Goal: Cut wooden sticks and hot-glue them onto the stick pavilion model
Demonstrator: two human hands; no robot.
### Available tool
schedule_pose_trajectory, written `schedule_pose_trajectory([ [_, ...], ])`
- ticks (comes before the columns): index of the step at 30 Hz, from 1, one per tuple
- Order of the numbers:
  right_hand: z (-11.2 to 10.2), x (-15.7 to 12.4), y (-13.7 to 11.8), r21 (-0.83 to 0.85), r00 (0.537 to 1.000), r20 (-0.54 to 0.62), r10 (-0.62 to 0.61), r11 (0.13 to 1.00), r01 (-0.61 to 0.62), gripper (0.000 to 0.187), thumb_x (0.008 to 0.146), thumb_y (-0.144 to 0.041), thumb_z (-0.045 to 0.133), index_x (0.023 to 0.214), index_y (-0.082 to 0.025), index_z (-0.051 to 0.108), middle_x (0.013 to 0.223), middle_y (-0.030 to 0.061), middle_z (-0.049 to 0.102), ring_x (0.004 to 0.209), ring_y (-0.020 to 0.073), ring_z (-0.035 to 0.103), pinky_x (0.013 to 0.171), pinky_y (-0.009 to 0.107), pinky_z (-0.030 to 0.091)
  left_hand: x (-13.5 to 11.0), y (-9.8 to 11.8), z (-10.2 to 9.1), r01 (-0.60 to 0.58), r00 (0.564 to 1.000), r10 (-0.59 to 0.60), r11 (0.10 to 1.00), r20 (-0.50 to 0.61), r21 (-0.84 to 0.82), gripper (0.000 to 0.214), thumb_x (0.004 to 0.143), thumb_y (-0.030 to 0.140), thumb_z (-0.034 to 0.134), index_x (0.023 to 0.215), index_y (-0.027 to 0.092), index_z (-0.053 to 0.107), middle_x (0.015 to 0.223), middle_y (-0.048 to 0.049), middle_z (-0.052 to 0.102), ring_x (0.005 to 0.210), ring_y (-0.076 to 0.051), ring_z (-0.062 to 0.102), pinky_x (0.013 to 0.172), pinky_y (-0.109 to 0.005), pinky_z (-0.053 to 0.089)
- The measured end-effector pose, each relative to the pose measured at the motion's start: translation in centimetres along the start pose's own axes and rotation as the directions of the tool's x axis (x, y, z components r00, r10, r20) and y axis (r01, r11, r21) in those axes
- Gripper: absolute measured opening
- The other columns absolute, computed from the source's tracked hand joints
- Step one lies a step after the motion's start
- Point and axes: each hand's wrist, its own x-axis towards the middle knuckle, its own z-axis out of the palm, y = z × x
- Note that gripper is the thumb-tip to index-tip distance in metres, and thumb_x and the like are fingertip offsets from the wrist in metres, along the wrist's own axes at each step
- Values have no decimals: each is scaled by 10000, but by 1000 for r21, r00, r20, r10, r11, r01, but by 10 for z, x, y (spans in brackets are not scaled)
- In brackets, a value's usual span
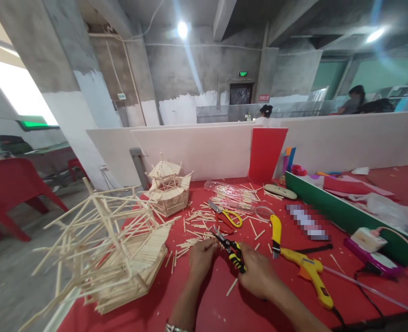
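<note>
My right hand [257,272] is wrapped round black-and-yellow cutting pliers [234,256], whose jaws point up and to the left. Close to those jaws, my left hand [203,258] is closed in a pinch; whatever lies between its fingertips is too small to make out. Loose wooden sticks [193,242] are scattered just beyond my hands. Left of them stands a large unfinished stick pavilion [131,263] with an open frame on a planked base. Behind it sits a smaller roofed stick pavilion [169,189].
Scissors [237,219], a bagged bundle of sticks [230,196], a yellow-handled knife [276,230] and a yellow glue gun [311,269] lie on the red table [211,309]. A green board [342,207] edges the right side. A power strip [373,256] trails cords there.
</note>
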Motion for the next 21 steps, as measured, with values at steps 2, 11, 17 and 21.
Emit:
schedule_pose_trajectory([
  [2,7,0,1,8,999,-38,-11,1000,11,426,713,-112,553,1129,-199,521,1062,95,655,1028,266,612,787,303,375,4,-1,-4,-44,999,44,998,3,40,215,736,320,586,668,183,738,710,-16,647,738,-188,560,689,-275,405],
  [11,18,14,5,0,996,-80,-25,1000,25,400,693,-72,552,1070,-202,522,990,68,650,956,250,610,744,294,349,26,-5,-9,-98,991,76,972,109,213,195,726,226,568,636,186,736,614,-4,663,644,-168,579,622,-254,374],
  [17,16,23,4,-5,998,-69,-7,1000,7,363,704,-89,558,1045,-206,520,965,65,654,926,252,615,708,295,326,28,-4,-9,-40,998,20,944,66,326,222,770,263,554,711,212,762,636,3,690,656,-172,591,630,-253,353],
  [21,16,23,3,-20,998,-63,-6,1000,4,366,702,-99,573,1046,-206,515,965,64,647,929,256,611,711,295,326,32,-6,-11,-24,995,-9,942,95,335,211,757,276,571,739,220,774,677,15,722,687,-179,620,637,-243,392],
])
